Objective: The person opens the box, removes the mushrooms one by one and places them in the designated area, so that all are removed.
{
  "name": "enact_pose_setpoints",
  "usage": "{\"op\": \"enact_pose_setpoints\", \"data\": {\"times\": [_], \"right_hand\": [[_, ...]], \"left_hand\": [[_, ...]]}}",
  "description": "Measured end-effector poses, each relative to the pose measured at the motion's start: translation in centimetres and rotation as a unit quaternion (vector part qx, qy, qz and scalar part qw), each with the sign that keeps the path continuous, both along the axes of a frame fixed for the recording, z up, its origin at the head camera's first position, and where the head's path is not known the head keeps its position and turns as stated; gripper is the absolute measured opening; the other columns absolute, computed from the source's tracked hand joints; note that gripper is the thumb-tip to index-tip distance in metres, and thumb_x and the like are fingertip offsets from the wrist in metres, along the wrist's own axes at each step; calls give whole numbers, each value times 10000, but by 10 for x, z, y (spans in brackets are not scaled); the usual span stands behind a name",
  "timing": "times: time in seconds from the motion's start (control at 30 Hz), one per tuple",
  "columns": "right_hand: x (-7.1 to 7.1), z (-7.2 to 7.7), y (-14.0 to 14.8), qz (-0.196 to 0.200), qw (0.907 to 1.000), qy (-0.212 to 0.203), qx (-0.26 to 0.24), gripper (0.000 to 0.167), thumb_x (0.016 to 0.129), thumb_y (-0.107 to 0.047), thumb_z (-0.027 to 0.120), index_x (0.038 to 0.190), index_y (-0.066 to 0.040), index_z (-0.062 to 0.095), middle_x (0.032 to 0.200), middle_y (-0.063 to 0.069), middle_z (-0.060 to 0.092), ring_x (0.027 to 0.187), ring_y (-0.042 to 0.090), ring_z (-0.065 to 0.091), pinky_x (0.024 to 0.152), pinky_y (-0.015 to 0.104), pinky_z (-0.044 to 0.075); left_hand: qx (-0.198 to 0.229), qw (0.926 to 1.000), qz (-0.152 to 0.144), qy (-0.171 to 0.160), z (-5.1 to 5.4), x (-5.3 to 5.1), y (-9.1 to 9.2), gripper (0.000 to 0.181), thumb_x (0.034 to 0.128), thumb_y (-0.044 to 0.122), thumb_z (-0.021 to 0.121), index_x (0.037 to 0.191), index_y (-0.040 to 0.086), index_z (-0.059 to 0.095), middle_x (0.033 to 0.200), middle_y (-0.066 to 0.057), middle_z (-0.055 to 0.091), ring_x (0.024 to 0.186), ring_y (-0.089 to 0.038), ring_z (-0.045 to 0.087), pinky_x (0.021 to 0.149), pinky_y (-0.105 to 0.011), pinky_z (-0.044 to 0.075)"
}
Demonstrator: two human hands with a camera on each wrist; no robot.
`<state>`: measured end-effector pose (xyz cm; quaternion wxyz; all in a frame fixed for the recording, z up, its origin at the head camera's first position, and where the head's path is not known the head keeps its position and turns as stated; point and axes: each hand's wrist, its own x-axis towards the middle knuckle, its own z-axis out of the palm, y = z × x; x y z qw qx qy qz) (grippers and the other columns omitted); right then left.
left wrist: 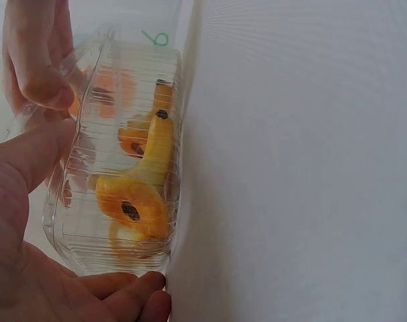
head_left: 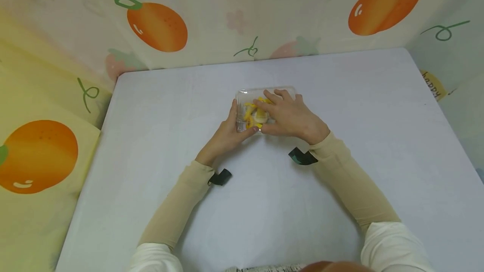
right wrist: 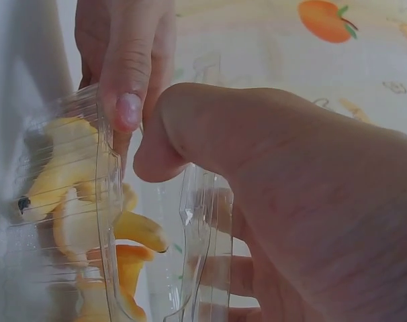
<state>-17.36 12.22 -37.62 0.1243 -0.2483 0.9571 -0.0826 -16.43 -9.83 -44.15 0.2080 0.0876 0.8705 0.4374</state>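
Observation:
Between both hands sits a clear plastic hinged box (head_left: 245,93) on the white table. Inside lie several yellow and orange fruit-like pieces (head_left: 260,115), and a banana-shaped one (left wrist: 158,147) with a dark tip shows through the ribbed wall. My left hand (head_left: 227,132) grips the box at its left side, thumb along the front rim and fingers low by the base. Over the top, my right hand (head_left: 289,116) spreads its fingers across the lid (right wrist: 202,201), with its bent thumb at the front edge. A gap shows between lid and base in the right wrist view.
The white tabletop (head_left: 264,205) extends around the box on all sides. A fruit-print cloth (head_left: 204,24) hangs behind and at both sides of the table. Dark straps (head_left: 220,177) stick out from the wrists.

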Motion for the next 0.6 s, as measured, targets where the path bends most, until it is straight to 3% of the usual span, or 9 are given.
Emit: {"op": "enact_pose_setpoints", "data": {"times": [0.13, 0.4, 0.6], "right_hand": [[0, 1, 2, 54, 10000, -46, 27, 728, 915, -470, 627, 1575, -297, 372, 1670, 117, 276, 1518, 409, 259, 1049, 777, 326], [1, 3, 7, 188, 9998, -6, -74, 720, 905, -70, 577, 1567, -284, 390, 1667, 124, 282, 1520, 405, 264, 1060, 758, 333], [2, 5, 8, 292, 9995, 100, -79, 698, 920, -49, 634, 1548, -271, 428, 1650, 130, 320, 1498, 416, 305, 1035, 760, 364]], "left_hand": [[12, 10000, -11, 6, 0, 0, 0, 1186, 875, 592, 705, 1615, 269, -163, 1658, -186, 262, 1409, -334, 444, 1189, -545, 355], [104, 9999, -4, 17, 1, 0, -1, 1192, 865, 600, 713, 1612, 292, -164, 1699, -132, 147, 1474, -343, 369, 1223, -555, 302], [157, 9999, -1, -21, -1, -1, -2, 1197, 864, 589, 721, 1616, 280, -158, 1696, -127, 166, 1416, -324, 424, 1212, -556, 318]]}}
